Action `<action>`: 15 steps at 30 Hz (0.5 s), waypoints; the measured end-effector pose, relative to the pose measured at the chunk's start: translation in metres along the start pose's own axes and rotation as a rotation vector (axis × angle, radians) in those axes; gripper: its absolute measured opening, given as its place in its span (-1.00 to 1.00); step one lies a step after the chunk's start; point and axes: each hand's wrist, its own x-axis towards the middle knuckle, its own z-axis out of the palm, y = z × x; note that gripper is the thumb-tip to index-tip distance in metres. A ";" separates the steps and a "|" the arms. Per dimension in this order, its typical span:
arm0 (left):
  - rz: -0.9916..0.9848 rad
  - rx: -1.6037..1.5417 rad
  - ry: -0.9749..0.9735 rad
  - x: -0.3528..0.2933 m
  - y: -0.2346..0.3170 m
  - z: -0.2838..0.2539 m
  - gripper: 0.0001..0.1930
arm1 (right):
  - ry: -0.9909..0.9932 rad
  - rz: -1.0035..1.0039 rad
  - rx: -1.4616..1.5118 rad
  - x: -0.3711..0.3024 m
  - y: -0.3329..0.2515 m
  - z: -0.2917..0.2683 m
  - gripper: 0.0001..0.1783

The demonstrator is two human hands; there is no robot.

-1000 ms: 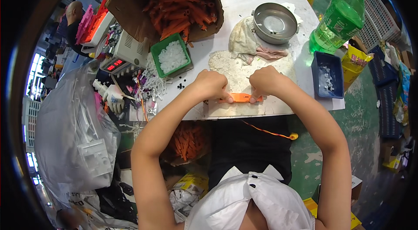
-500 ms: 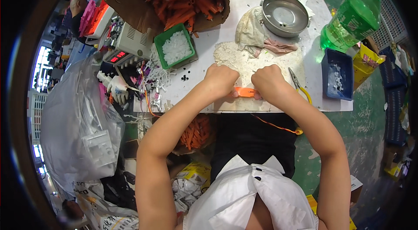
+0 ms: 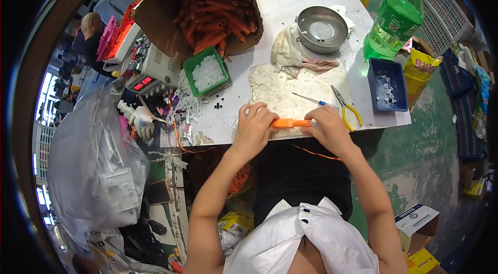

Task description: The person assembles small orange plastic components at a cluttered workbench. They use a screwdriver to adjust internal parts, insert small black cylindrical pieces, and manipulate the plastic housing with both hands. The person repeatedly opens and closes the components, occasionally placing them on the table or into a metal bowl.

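Observation:
An orange plastic piece [image 3: 291,123], long and narrow, lies level between my two hands at the table's front edge. My left hand [image 3: 254,126] pinches its left end, fingers bent round it. At the other end my right hand [image 3: 328,126] grips it, thumb below and fingers above. Just past the right fingers rests a thin-shafted tool with a blue handle [image 3: 321,103], probably a screwdriver. Pliers with yellow handles [image 3: 346,109] lie to the right of that hand. Beneath the work is a worn, pale board [image 3: 270,85].
A carton of orange pieces [image 3: 150,27] stands far left, with a green bin of white bits [image 3: 224,83] before it. A metal bowl [image 3: 345,35], cloth [image 3: 282,48], blue bin [image 3: 372,85] and green bottle [image 3: 397,15] occupy the back and right. A power supply [image 3: 161,64] is left.
Both hands have turned from knuckles-up fists to a looser fingertip hold on the orange piece. The blue-handled tool now shows. The whole view has shifted slightly.

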 end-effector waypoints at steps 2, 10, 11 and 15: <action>-0.044 -0.041 0.089 -0.015 0.010 0.001 -0.71 | 0.092 0.085 0.238 -0.008 -0.014 0.001 -0.71; -0.175 -0.219 0.292 -0.040 0.053 0.011 -0.72 | 0.207 0.159 1.047 -0.027 -0.043 0.021 -0.70; -0.187 -0.228 0.303 -0.041 0.054 0.013 -0.72 | 0.195 0.168 1.107 -0.027 -0.045 0.022 -0.69; -0.219 -0.259 0.333 -0.045 0.060 0.017 -0.70 | 0.326 0.206 1.053 -0.030 -0.048 0.030 -0.66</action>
